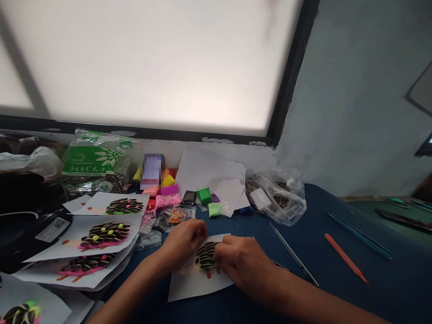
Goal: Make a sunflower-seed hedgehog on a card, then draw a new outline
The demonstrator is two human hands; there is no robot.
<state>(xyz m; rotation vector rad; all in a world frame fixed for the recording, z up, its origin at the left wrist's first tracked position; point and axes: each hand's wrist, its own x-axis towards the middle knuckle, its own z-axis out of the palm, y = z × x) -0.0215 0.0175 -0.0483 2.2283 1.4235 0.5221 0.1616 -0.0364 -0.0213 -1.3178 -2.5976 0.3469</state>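
Note:
On a white sheet of paper (182,288) in front of me is a hedgehog picture (206,255), its back made of striped sunflower seeds over a green clay base, with brown feet below. My left hand (184,237) is at the sheet's upper left, fingers curled together beside the seeds; whatever they hold, if anything, is hidden. From the right, my right hand (241,261) covers part of the picture. Its fingers are pressed together at the right end of the seeds, and what lies between them cannot be made out.
Finished-looking hedgehog sheets (101,238) are stacked at left. Clay packets (204,195) lie behind, near a green seed bag (89,157). A clear bag of seeds (280,198) stands at back right. An orange clay tool (346,258) and blue tool (359,236) lie right.

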